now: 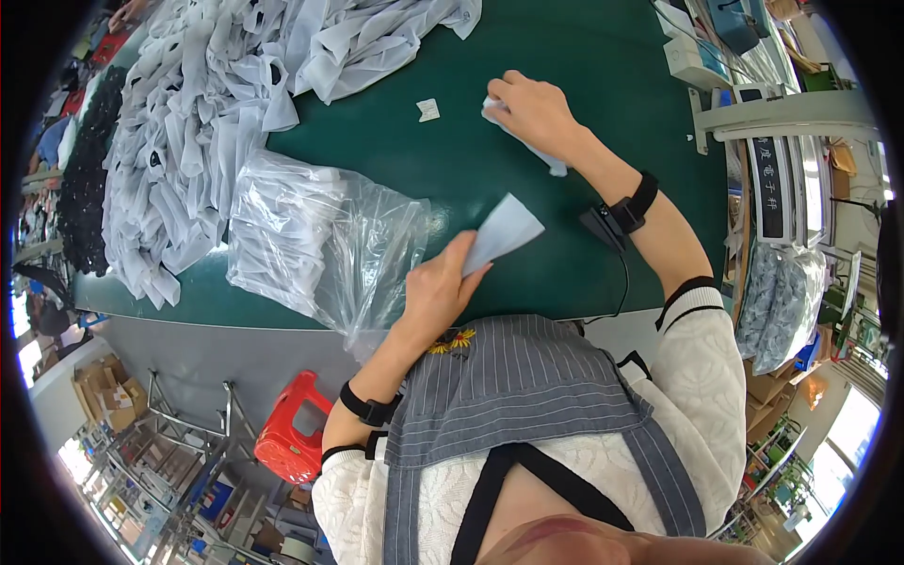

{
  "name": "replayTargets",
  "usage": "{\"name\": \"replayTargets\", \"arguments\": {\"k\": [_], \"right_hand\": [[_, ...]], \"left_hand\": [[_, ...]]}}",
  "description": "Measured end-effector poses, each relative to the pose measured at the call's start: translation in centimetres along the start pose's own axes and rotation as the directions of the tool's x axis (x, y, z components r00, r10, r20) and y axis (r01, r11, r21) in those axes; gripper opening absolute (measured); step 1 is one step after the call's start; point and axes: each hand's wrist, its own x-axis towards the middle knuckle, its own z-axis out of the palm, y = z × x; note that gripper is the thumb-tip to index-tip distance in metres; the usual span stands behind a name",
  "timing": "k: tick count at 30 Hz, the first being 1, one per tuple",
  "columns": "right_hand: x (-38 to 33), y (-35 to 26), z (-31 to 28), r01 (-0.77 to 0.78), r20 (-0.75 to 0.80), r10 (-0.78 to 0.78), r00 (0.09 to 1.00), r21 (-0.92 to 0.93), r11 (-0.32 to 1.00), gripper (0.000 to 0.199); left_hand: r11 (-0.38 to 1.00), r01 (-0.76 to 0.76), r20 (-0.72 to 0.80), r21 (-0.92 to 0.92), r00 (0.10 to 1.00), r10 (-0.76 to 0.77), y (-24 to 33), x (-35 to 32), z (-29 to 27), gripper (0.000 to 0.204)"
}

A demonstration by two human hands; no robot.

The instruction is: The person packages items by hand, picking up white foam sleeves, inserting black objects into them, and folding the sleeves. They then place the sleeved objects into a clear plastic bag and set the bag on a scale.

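My left hand (438,287) grips a pale grey-white folded fabric piece (507,234) between thumb and fingers, its wide end fanning out over the green table (584,94). Farther off to the right, my right hand (535,113) is closed on another narrow strip of pale fabric (541,158), which lies along the table under the palm. A clear plastic bag (377,235) packed with similar pale pieces rests just left of my left hand. Beyond it spreads a big heap of pale fabric pieces (188,122). A small white paper label (427,110) lies between the heap and my right hand.
A small black device (601,228) with a cable sits by my right wrist. At the right edge stand a grey metal arm (800,118) and a bagged grey bundle (780,301). Black fabric (89,179) lies far left; a red stool (294,428) is below the table edge.
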Motion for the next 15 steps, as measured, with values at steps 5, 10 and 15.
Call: {"name": "replayTargets", "arguments": {"k": [5, 10, 15], "right_hand": [[1.1, -0.6, -4.1, -0.255, 0.082, 0.247, 0.966, 0.480, 0.839, 0.018], [-2.9, 2.4, -2.1, -0.363, 0.179, 0.448, 0.876, 0.857, 0.367, 0.020], [-3.5, 0.6, -2.8, -0.361, -0.003, 0.552, 0.834, 0.754, 0.548, 0.028]], "left_hand": [[0.977, -0.176, -0.067, 0.124, 0.980, 0.186, -0.3, 0.5, 0.0, 0.035], [0.961, -0.262, -0.013, 0.083, 0.964, 0.264, 0.1, 1.6, 1.2, 0.032], [0.967, -0.208, 0.053, 0.150, 0.978, 0.202, -0.3, 1.2, 0.7, 0.034]]}}
